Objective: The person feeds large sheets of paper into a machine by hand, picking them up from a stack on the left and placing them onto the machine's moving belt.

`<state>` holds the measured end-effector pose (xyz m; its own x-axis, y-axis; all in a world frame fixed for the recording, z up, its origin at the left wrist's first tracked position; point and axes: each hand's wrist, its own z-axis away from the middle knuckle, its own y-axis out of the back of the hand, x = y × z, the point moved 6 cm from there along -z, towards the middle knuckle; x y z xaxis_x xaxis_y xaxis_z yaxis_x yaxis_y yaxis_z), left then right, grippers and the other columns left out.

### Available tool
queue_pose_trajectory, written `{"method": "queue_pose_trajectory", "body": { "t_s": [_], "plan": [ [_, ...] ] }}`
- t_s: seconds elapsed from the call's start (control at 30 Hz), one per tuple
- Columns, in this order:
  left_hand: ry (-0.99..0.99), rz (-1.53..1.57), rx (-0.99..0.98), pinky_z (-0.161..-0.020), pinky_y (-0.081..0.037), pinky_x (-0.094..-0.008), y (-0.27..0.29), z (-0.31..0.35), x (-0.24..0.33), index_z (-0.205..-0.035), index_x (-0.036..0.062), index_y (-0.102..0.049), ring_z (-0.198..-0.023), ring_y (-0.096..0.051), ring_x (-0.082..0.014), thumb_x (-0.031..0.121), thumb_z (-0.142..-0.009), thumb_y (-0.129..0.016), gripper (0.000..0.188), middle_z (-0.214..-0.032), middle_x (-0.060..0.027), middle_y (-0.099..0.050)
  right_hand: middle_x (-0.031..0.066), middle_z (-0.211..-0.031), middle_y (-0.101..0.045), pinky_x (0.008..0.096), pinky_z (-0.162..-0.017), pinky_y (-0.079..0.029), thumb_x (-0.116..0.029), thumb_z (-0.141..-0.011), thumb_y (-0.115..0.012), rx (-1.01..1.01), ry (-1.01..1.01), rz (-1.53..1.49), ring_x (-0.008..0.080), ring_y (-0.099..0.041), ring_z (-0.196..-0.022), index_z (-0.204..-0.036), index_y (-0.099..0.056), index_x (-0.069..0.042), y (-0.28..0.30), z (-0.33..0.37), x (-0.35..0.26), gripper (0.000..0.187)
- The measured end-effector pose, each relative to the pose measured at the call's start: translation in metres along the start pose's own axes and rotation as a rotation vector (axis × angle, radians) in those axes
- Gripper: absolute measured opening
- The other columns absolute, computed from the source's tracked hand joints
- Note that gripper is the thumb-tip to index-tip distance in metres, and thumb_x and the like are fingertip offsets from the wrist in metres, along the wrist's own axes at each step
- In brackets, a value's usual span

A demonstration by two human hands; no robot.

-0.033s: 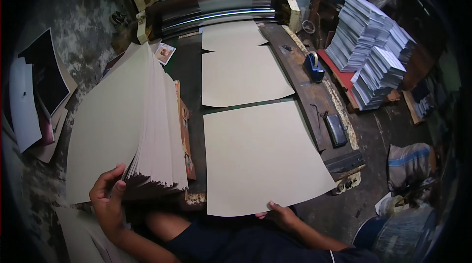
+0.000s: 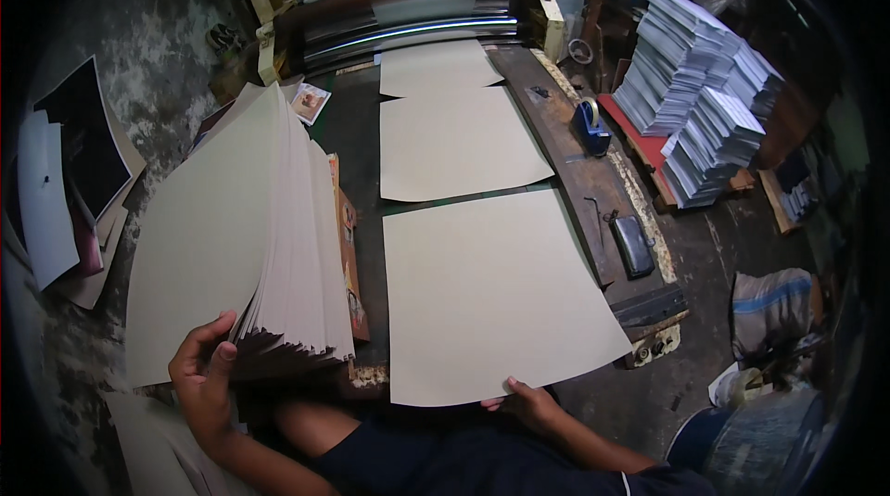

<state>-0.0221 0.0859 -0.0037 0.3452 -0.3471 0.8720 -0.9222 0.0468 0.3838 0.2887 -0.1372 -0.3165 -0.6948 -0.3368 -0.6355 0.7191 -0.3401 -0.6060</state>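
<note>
A large beige paperboard sheet lies at the near end of the machine bed. My right hand pinches its near edge, thumb on top and fingers beneath. Two more such sheets lie in line beyond it, the middle sheet and the far sheet, which reaches the roller. On the left stands a tall, fanned stack of beige sheets. My left hand is at the stack's near corner, fingers curved and thumb apart, touching the edge of the top sheet.
A shiny metal roller spans the far end. On the right ledge sit a blue tape dispenser and a black case. White paper stacks stand on a pallet at right. Black and white sheets lie at far left.
</note>
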Motion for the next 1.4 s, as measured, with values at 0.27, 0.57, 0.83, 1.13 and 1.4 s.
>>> {"method": "queue_pose_trajectory", "body": {
  "t_s": [0.27,0.57,0.83,1.13,1.4],
  "plan": [
    [0.184,-0.123,0.097,-0.082,-0.045,-0.0283,0.019,0.001,-0.024,-0.093,-0.0040,-0.064,-0.084,-0.052,-0.0105,0.028,-0.097,-0.060,0.033,-0.086,-0.0040,-0.062,0.0221,-0.113,-0.062,0.0417,-0.088,-0.050,-0.035,-0.101,-0.046,0.064,0.020,-0.106,0.0249,-0.061,-0.093,-0.117,-0.045,0.001,0.001,-0.040,-0.023,0.040],
    [-0.181,0.010,0.684,-0.097,-0.043,-0.0310,0.004,0.018,0.003,-0.106,-0.0103,-0.062,-0.094,-0.060,-0.0213,0.029,-0.101,-0.053,0.040,-0.105,-0.0150,-0.064,0.0167,-0.122,-0.058,0.0430,-0.081,-0.054,-0.027,-0.099,-0.048,0.282,0.253,-0.179,0.0224,-0.062,-0.090,-0.145,-0.025,-0.011,-0.008,-0.041,-0.044,0.054],
    [-0.829,-0.146,-0.059,-0.110,-0.026,-0.0594,-0.023,0.047,0.063,-0.077,0.0085,-0.063,-0.089,-0.066,-0.0221,0.037,-0.099,-0.046,0.039,-0.079,-0.0048,-0.069,0.0199,-0.132,-0.051,0.0450,-0.085,-0.053,-0.049,-0.089,-0.059,-0.228,0.380,-0.164,0.0270,-0.061,-0.099,-0.151,-0.015,-0.006,-0.081,-0.008,-0.136,0.087],
    [-0.783,-0.306,-0.353,-0.116,-0.013,-0.0595,-0.089,0.069,0.072,-0.092,0.0191,-0.075,-0.113,-0.063,-0.0290,0.057,-0.084,-0.059,0.041,-0.089,0.0066,-0.073,0.0128,-0.085,-0.064,0.0320,-0.062,-0.051,-0.029,-0.090,-0.061,-0.160,0.247,-0.012,0.0214,-0.063,-0.071,-0.116,-0.052,0.004,-0.060,0.006,-0.126,0.043],
    [-0.657,-0.375,0.055,-0.109,-0.033,-0.0545,-0.021,0.026,0.055,-0.109,0.0050,-0.066,-0.123,-0.054,-0.0397,0.056,-0.080,-0.067,0.059,-0.114,-0.0139,-0.067,0.0122,-0.079,-0.063,0.0297,-0.061,-0.048,-0.023,-0.092,-0.057,0.010,0.049,-0.044,0.0201,-0.062,-0.067,-0.103,-0.055,0.004,0.015,-0.002,-0.026,0.029]
  ]
}}
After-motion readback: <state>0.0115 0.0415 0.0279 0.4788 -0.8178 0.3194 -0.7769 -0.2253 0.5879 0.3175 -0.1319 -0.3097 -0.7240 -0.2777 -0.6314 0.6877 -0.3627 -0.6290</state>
